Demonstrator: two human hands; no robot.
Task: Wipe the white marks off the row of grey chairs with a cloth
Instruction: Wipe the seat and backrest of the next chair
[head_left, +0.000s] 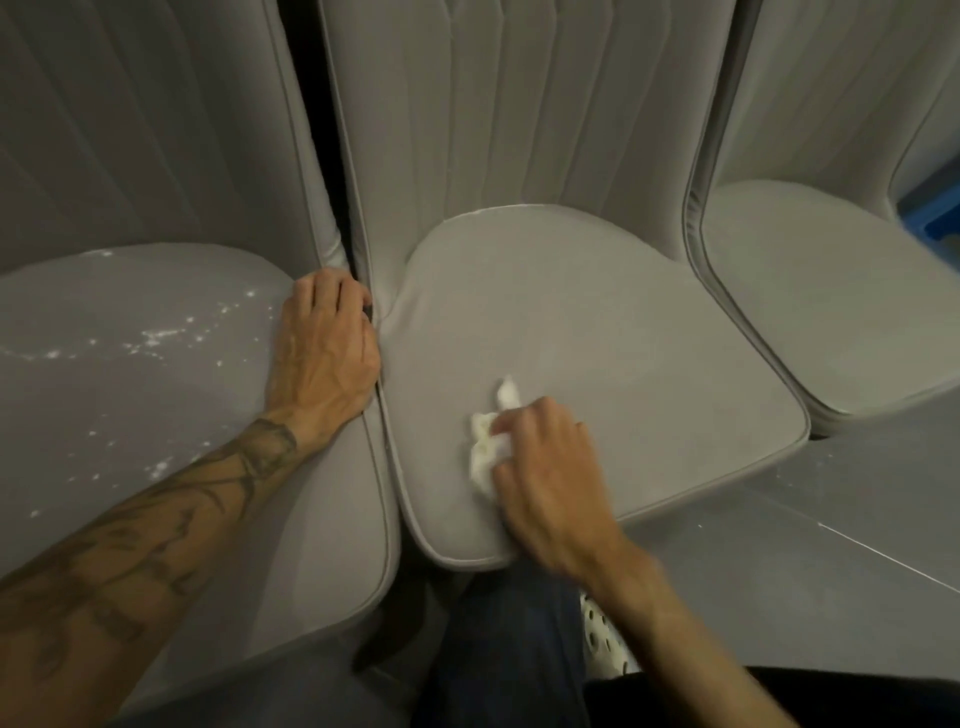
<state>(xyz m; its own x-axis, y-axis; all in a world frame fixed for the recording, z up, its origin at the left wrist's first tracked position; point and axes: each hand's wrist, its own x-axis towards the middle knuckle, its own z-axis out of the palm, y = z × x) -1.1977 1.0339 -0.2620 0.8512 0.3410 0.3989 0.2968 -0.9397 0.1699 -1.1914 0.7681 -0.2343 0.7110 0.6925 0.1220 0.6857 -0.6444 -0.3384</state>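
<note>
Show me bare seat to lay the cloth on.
Middle seat is bare between the right hand with the cloth and the backrest. Right seat is bare too. Crowded: left seat, speckled with white marks, left hand at its edge.

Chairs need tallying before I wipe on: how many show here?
3: left chair, speckled white; middle chair, under the cloth; right chair, at the frame edge. More may lie outside view.

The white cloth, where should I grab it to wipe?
Grab the bunched middle of the cloth, coming down from above, like the right hand holding it. It lies crumpled low on the middle seat, and its thin tail looks too floppy to push with.
</note>
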